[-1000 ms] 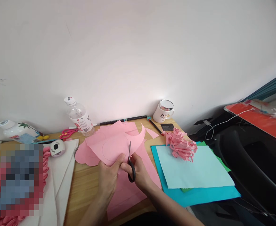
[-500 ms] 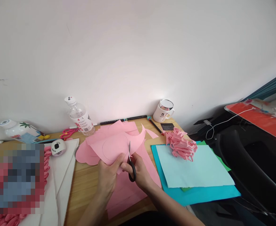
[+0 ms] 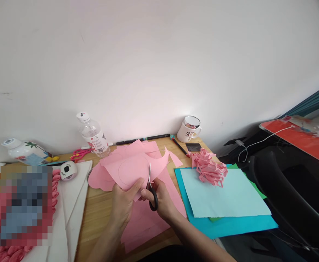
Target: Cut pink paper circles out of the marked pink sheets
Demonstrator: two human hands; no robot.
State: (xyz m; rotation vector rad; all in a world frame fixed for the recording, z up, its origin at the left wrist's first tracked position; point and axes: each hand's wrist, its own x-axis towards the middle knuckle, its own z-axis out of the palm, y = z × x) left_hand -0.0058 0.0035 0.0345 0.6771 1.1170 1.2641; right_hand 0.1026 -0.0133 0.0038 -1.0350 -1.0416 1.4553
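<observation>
My left hand pinches the lower edge of a pink paper sheet that carries a drawn curved outline. Black-handled scissors are in my right hand, thumb and fingers in the loops. Their blades point away from me at the right part of the sheet, and a partly cut strip curls off to the right. Beneath lie more pink sheets and a scalloped pink paper piece. A loose pink scrap rests just right of the strip.
A plastic bottle and a white mug stand near the wall. Crumpled pink paper strips sit on pale blue paper at right. A small white device and pink scissors are at left. A black chair is beside the table.
Both hands stay almost in place on the paper and scissors. The scissor handle has shifted very slightly to the right. The view has turned a little left.
</observation>
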